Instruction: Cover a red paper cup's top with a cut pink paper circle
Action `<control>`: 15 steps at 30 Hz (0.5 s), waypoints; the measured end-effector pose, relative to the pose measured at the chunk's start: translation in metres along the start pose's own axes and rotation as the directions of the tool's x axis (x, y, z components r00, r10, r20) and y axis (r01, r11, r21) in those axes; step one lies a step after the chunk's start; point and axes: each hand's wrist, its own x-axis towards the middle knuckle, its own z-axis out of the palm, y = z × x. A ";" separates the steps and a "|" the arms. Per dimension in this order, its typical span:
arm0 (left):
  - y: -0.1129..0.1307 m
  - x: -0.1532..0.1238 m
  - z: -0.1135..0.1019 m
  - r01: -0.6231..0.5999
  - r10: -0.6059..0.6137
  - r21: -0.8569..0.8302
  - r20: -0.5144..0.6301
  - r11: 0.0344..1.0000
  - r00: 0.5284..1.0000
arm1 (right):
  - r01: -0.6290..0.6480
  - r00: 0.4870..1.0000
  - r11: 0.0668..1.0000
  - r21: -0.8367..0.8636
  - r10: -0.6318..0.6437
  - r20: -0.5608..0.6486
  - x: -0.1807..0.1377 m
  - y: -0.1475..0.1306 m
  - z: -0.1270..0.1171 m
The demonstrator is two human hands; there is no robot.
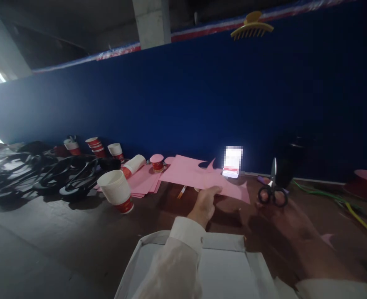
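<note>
Two bare hands work above a brown tabletop. The left hand, its sleeve reaching up from below, pinches the near edge of a pink sheet, thumb on top. The sheet spreads ahead of this hand and to both sides, with a curved notch cut into its far edge. The right hand is smeared by motion, but a finger shows in one handle loop of the black-handled scissors, which it grips with the blade end up. The scissors are just beyond the sheet's right end, apart from it.

Under the left forearm lies an open white box. A small white-and-orange stick lies just left of the left hand. Past the sheet, a bright screen leans near the blue partition. To the left are a pile of pink paper, a pink-topped cup, a nested cup stack standing upright, and further off, tangled black gear. On the right run green and yellow cords. High on the partition hangs a yellow claw clip.
</note>
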 end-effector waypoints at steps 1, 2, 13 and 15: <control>-0.005 0.003 -0.002 0.027 -0.027 0.015 0.012 1.000 1.000 | -0.003 1.000 1.000 -0.023 0.003 0.000 0.000 0.001 0.002; -0.009 0.006 -0.003 0.047 -0.047 0.025 0.021 0.999 0.999 | -0.013 1.000 0.999 -0.049 0.012 -0.007 0.000 0.002 0.004; -0.022 0.036 -0.015 -0.283 0.296 0.105 -0.132 0.953 0.946 | -0.014 0.999 0.901 -0.434 0.033 0.036 -0.021 0.041 0.053; -0.016 0.034 -0.009 -0.327 0.327 0.032 -0.152 0.945 0.933 | -0.055 0.989 0.869 -0.491 0.116 0.095 -0.027 0.052 0.061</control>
